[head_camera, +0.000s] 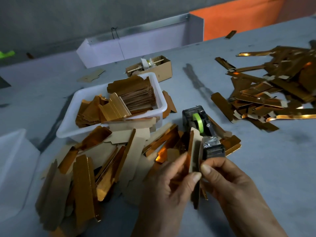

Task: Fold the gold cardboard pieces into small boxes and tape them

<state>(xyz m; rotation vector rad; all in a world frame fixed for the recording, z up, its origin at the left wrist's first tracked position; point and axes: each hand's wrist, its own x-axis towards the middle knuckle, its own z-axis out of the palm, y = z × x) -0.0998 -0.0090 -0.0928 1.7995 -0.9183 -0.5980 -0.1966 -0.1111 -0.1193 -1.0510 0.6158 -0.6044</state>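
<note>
Both hands up front, together on one gold cardboard piece [194, 151] held on edge just in front of the tape dispenser [203, 132]. Left hand [169, 189] pinches it, thumb on the near side and fingers behind. Right hand [227, 182] pinches the right edge between thumb and forefinger; can't tell if there's tape under that thumb.

Counts:
- 1 dispenser, dark body, 1 green tape roll [198, 120] in it.
- 1 white plastic bin [159, 93] on the desk [282, 159], holding one neat stack of flat pieces [136, 94] plus loose ones at its left end. Too many to count.
- 1 loose heap of flat pieces [95, 168] in front of the bin, left of the hands. Uncountable, overlapping.
- 1 pile of folded gold pieces [273, 86] far right, well apart from the hands.
- 1 small brown cardboard box [162, 67] behind the bin, odds and ends inside.
- 1 translucent container [13, 168] at the left edge.
</note>
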